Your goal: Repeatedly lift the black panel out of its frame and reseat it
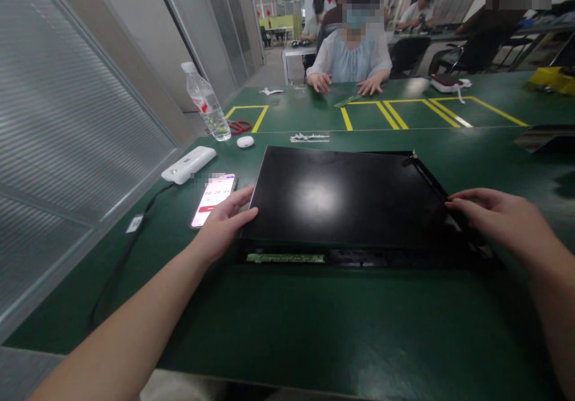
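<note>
A flat black display panel (323,197) lies at a slight skew over a black frame (386,258) on the green table. Along the near side of the frame runs a narrow green circuit board (286,258). My left hand (224,221) grips the panel's left edge, thumb near the front corner and fingers along the side. At the right, my right hand (498,215) is closed in a pinch at the right edge, where the frame's rim shows beside the panel. Whether its fingertips hold the panel, the rim or both is hard to see.
Left of the panel are a phone (214,200), a white power strip (188,164), a white earbud case (245,142), a water bottle (207,105) and red-handled scissors (240,127). Small white parts (309,138) lie behind the panel. Across the table (287,323) sits a masked person (354,54).
</note>
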Motion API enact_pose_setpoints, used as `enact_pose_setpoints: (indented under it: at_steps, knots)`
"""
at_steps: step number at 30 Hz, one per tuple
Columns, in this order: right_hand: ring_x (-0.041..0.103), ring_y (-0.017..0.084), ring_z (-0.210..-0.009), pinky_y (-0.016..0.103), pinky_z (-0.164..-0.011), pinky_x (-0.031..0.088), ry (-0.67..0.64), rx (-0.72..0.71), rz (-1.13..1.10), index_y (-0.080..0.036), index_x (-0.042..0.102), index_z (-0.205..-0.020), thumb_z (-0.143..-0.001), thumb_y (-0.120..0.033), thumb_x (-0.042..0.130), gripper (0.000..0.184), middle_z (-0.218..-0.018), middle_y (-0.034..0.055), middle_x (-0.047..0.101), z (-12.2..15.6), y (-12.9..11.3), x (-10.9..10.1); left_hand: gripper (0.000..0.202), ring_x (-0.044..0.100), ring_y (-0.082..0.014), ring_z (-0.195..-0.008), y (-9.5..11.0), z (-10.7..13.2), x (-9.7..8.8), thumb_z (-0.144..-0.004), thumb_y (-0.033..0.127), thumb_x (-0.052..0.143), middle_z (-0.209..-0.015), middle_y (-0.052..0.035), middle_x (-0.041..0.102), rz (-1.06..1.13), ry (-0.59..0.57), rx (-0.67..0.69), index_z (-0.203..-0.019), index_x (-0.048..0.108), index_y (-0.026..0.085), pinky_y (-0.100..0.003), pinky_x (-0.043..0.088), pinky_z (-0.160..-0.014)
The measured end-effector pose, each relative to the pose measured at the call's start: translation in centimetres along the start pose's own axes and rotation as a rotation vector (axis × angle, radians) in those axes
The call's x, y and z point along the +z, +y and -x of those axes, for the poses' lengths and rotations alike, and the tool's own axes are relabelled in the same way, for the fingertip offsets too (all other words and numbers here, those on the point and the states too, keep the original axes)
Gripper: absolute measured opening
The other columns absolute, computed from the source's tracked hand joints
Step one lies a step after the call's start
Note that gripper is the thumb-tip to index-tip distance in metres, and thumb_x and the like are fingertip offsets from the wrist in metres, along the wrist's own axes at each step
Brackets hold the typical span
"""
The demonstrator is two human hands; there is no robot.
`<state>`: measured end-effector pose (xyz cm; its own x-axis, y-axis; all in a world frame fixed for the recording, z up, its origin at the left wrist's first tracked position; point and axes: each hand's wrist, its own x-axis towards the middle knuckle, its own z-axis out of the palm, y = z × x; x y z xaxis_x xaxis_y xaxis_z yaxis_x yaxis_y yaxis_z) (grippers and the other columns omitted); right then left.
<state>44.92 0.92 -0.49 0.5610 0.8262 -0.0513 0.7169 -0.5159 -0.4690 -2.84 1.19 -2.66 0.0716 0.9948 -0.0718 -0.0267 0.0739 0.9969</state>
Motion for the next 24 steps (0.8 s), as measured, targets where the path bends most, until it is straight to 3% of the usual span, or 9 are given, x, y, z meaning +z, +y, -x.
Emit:
enact_pose_setpoints:
  at_steps: [6,14,24]
  knots:
    - [0.065,0.029,-0.070,0.042,-0.066,0.047,0.019,-0.028,0.000,-0.026,0.077,-0.088,-0.059,-0.055,0.064,0.043,-0.068,0.0051,0.069,-0.6,0.9,0.3,0.053,0.034,-0.0366,-0.156,-0.8,-0.5,-0.9,-0.074,0.036,0.087,-0.164,-0.0099,0.047,-0.258,0.063,0.109,-0.125,0.077,0.025,-0.048,0.027,-0.128]
    - [0.063,0.029,-0.065,0.042,-0.063,0.046,0.037,-0.018,-0.039,-0.027,0.077,-0.082,-0.055,-0.056,0.066,0.041,-0.063,0.0051,0.067,-0.3,0.6,0.2,0.053,0.037,-0.0369,-0.155,-2.0,-1.0,-1.8,-0.080,0.041,0.079,-0.162,-0.0114,0.047,-0.473,-0.007,0.107,-0.131,0.074,0.026,-0.051,0.029,-0.127]
    - [0.063,0.028,-0.074,0.041,-0.068,0.045,0.021,0.075,-0.149,-0.026,0.076,-0.087,-0.056,-0.051,0.067,0.041,-0.083,0.0062,0.073,0.2,0.4,0.2,0.052,0.037,-0.0387,-0.153,-2.0,-1.3,-2.0,-0.081,0.040,0.075,-0.161,-0.0135,0.047,-0.633,-0.026,0.133,-0.131,0.073,0.024,-0.056,0.028,-0.126]
